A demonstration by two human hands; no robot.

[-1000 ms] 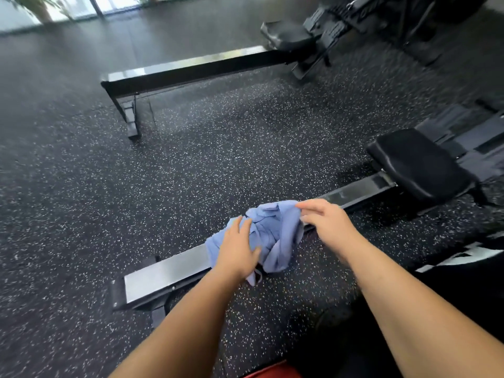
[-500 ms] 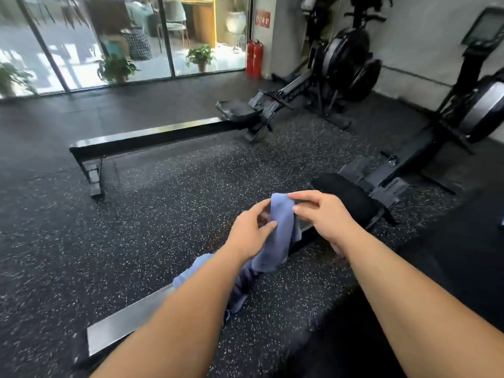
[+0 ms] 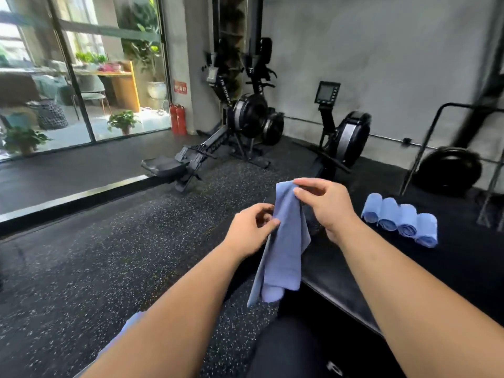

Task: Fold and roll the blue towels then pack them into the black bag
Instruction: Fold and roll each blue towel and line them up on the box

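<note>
A blue towel [image 3: 283, 252] hangs in the air in front of me, lifted off the rowing machine rail. My right hand [image 3: 324, 205] pinches its top corner. My left hand [image 3: 251, 227] grips its left edge a little lower. The towel droops down toward my lap. Several rolled blue towels [image 3: 401, 219] lie side by side on a black raised platform [image 3: 463, 268] to the right. Another bit of blue towel [image 3: 131, 328] peeks out under my left forearm. No black bag is visible.
Rowing machines stand ahead: one with a seat [image 3: 163, 166] and rail at left, another with a monitor [image 3: 327, 92] near the grey wall. A weight plate [image 3: 447, 170] leans at right. Two red fire extinguishers [image 3: 177, 119] stand by the glass wall.
Both hands lifted the crumpled towel off the rail and raised it so it hangs lengthwise. My head tilted up and right, bringing the rolled towels and the wall into view.
</note>
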